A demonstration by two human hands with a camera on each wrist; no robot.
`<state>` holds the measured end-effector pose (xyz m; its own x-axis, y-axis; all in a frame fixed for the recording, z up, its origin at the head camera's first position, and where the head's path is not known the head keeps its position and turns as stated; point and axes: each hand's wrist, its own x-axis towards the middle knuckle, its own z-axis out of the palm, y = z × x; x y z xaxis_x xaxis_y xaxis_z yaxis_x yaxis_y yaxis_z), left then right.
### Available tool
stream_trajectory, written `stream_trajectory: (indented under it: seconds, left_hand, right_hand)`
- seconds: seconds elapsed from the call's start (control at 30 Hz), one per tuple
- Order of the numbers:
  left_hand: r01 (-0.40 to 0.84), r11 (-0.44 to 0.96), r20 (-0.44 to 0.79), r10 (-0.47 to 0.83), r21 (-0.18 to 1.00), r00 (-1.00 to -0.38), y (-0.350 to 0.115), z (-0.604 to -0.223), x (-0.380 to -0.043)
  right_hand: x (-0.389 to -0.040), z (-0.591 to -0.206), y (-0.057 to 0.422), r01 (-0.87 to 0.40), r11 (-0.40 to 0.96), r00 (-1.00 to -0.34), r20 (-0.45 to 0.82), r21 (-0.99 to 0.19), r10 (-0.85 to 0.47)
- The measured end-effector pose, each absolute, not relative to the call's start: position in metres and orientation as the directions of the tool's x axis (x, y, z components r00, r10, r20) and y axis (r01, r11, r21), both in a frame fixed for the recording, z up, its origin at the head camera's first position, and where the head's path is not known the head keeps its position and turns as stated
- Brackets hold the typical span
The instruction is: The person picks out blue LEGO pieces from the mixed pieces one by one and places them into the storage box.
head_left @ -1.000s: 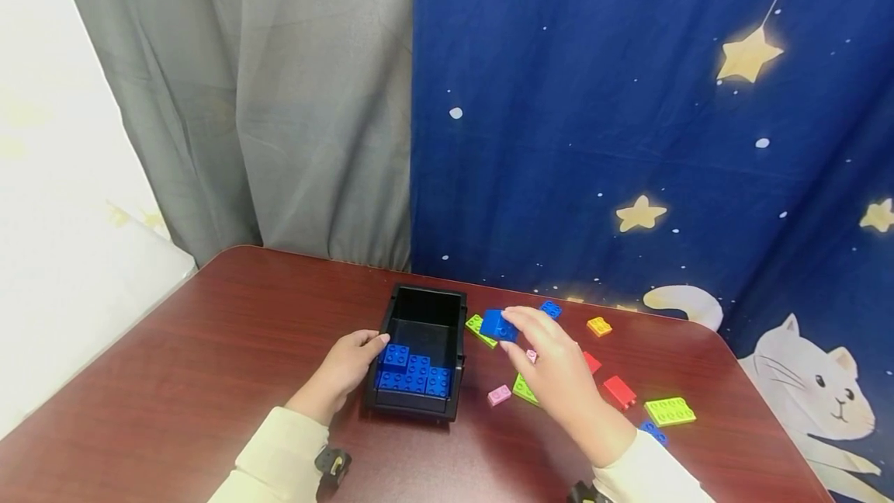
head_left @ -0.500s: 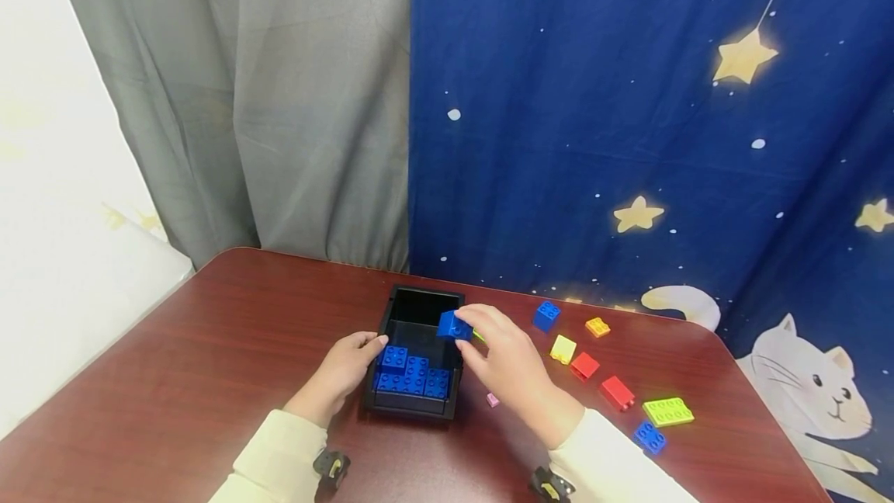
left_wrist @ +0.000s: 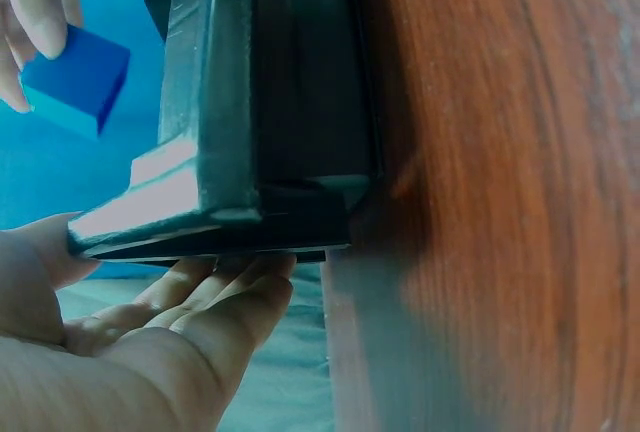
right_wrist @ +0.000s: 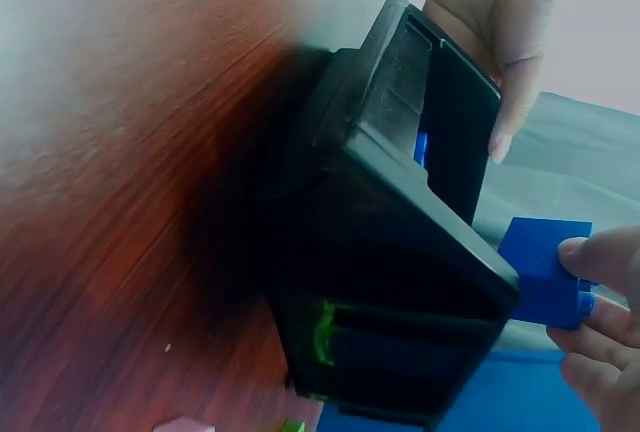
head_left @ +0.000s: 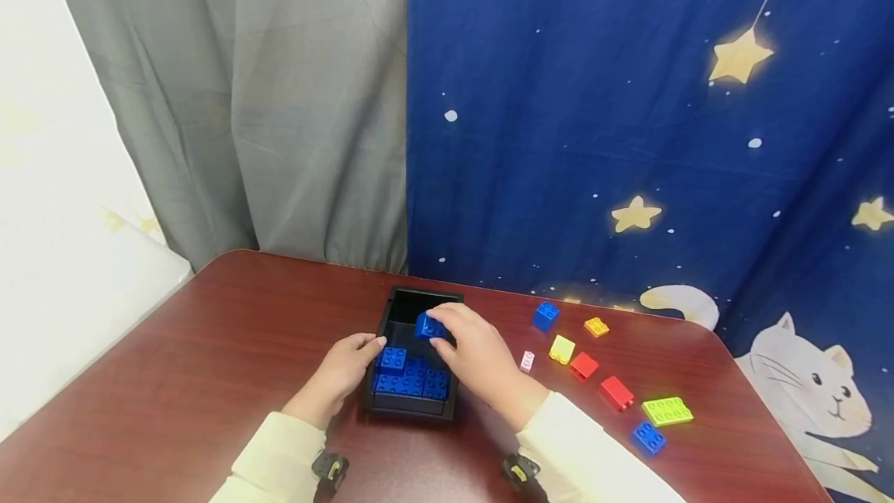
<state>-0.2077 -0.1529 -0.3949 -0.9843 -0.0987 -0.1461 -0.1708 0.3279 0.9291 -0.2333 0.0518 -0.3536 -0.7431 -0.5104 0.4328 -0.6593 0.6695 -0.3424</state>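
A black plastic box [head_left: 408,412] stands on the table, with several blue toy building bricks [head_left: 401,383] in its near part. My left hand [head_left: 342,369] holds its left side, thumb at the rim and fingers [left_wrist: 235,302] against the outer wall. Between the thumb and fingers of my right hand [head_left: 482,352] is a blue brick [head_left: 426,326], held over the far half of the box. Seen from the right wrist, this brick [right_wrist: 545,272] is just past the box's rim [right_wrist: 430,197], its studs toward my palm.
Right of the box on the brown table [head_left: 244,348] lie a pink brick [head_left: 527,361], a yellow one [head_left: 562,349], an orange one [head_left: 597,326], red bricks [head_left: 618,392], a lime green brick [head_left: 667,411] and blue bricks [head_left: 545,317]. Curtains [head_left: 321,99] hang behind the table.
My right hand has carried the blue brick leftward from above the loose bricks to over the box. The left hand keeps its hold on the box's side.
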Motion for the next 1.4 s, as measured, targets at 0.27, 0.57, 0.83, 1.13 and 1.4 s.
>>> stream_trajectory:
  seconds: [0.27, 0.57, 0.83, 1.13, 1.4]
  left_hand:
    - [-0.172, 0.331, -0.146, -0.102, 0.928, -0.984, -0.153, -0.396, -0.207]
    - [-0.145, 0.323, -0.119, -0.097, 0.935, -0.988, -0.152, -0.396, -0.207]
    - [-0.138, 0.32, -0.114, -0.094, 0.937, -0.989, -0.152, -0.396, -0.207]
    - [-0.143, 0.325, -0.119, -0.093, 0.935, -0.988, -0.153, -0.395, -0.207]
    - [-0.146, 0.317, -0.122, -0.094, 0.937, -0.988, -0.153, -0.395, -0.208]
  right_hand:
    - [-0.243, -0.358, 0.032, -0.633, 0.691, -0.773, 0.345, -0.349, -0.533]
    - [-0.249, -0.361, 0.019, -0.626, 0.71, -0.778, 0.317, -0.322, -0.542]
    - [-0.253, -0.366, 0.012, -0.61, 0.727, -0.792, 0.291, -0.315, -0.537]
    - [-0.257, -0.37, 0.006, -0.601, 0.742, -0.799, 0.252, -0.298, -0.546]
    - [-0.263, -0.373, 0.001, -0.586, 0.75, -0.81, 0.217, -0.307, -0.545]
